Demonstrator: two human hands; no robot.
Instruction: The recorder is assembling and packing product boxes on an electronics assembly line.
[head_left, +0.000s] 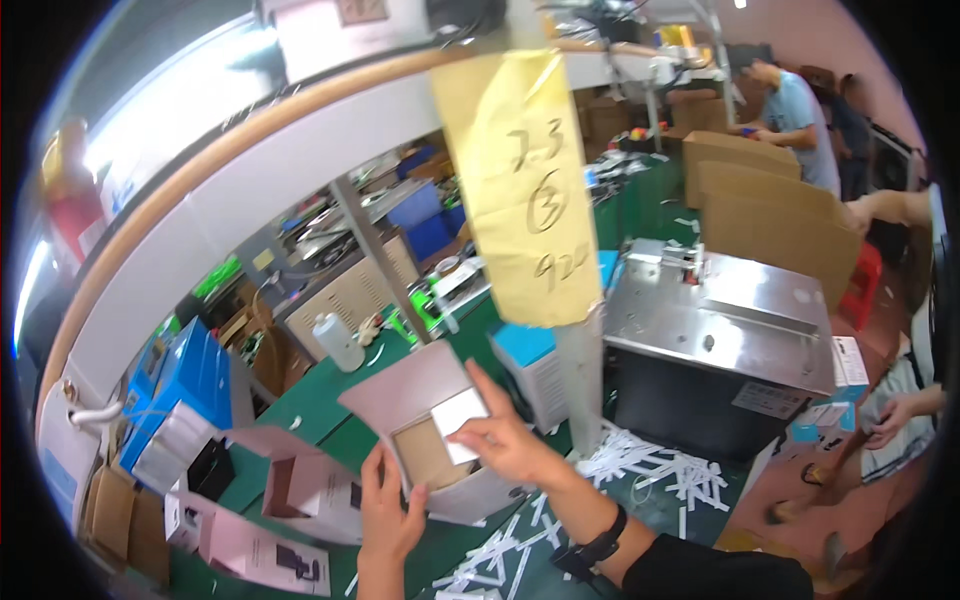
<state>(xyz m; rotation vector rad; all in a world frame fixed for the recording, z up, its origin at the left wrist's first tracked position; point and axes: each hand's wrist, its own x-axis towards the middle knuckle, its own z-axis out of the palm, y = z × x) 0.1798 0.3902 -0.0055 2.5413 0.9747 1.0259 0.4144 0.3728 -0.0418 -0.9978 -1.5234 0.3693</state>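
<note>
In front of me on the green table stands a pale pinkish box (470, 500) with its lid flap raised at the far left side. Brown cardboard lines the inside. My left hand (390, 505) grips the box's near left corner, thumb on the near wall and fingers along the left side. Reaching over from the right, my right hand (515, 440) pinches a small white flat piece (460, 412) at the box opening. One finger of that hand stretches along the far right rim. The lower end of the white piece sits partly inside the box.
Two more pinkish boxes, one open box (315, 495) and another printed box (265, 550), stand at left. White paper strips (660, 470) litter the table near a metal-topped machine (720, 310). A yellow paper sheet (520, 190) hangs on a post. People stand at right, beside cartons (780, 225).
</note>
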